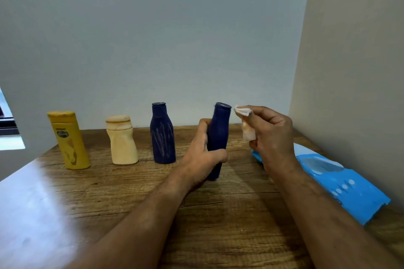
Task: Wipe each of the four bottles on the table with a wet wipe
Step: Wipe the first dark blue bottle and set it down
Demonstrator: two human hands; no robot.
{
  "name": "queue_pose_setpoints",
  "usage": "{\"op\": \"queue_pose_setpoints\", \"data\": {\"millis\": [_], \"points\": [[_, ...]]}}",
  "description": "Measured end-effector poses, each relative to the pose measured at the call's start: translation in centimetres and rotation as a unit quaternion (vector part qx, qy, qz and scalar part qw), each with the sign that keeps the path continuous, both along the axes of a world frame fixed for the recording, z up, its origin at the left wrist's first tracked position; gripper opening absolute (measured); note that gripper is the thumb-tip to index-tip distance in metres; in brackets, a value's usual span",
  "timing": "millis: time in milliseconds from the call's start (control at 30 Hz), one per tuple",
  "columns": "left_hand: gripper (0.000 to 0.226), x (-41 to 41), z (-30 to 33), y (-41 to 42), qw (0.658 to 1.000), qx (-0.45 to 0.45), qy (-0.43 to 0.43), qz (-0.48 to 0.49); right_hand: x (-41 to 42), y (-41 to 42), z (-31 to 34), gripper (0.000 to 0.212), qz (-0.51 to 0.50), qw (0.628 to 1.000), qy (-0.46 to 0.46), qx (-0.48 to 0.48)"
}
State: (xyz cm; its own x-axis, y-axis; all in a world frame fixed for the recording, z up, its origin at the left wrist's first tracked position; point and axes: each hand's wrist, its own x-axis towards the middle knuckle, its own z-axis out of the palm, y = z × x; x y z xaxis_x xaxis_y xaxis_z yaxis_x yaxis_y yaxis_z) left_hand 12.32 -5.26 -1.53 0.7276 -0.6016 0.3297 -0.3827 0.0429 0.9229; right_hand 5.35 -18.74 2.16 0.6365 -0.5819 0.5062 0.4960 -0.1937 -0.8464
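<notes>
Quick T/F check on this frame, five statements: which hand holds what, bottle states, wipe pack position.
1. The left hand grips a dark blue plastic bottle. True.
2. The right hand is empty. False: it pinches a white wet wipe.
3. The cream squat bottle lies on its side. False: it stands upright.
4. The second dark blue bottle shows pale streaks. True.
5. The blue wipe pack lies left of the yellow bottle. False: far right, by the wall.

Both forearms were bare to the frame's lower edge, no sleeves showing; the left hand (203, 155) and right hand (271, 135) wore no gloves.
</notes>
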Motion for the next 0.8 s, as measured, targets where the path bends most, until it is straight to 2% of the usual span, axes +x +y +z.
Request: {"op": "queue_pose_setpoints", "data": {"millis": [167, 333, 467, 567, 800], "points": [[0.051, 0.7, -0.3, 0.0, 0.998, 0.003, -0.041, 0.037, -0.2, -0.1, 0.1, 0.009, -0.023, 0.999, -0.027, -0.013], [0.053, 0.8, -0.6, -0.3, 0.995, 0.028, -0.084, 0.051, -0.5, 0.0, -0.1, 0.024, 0.059, 0.992, -0.071, -0.083], [0.051, 1.4, -0.8, 0.0, 0.991, 0.04, -0.107, 0.066, -0.2, 0.2, -0.2, 0.029, -0.026, 0.978, -0.051, -0.202], [0.05, 1.9, -0.7, 0.2, 0.99, 0.038, -0.107, 0.083, -0.1, 0.6, -0.2, 0.027, -0.053, 0.977, -0.033, -0.202], [0.047, 1.7, -0.8, 0.1, 0.991, 0.044, -0.102, 0.068, -0.3, 0.6, -0.4, 0.026, -0.057, 0.962, -0.07, -0.259]]}}
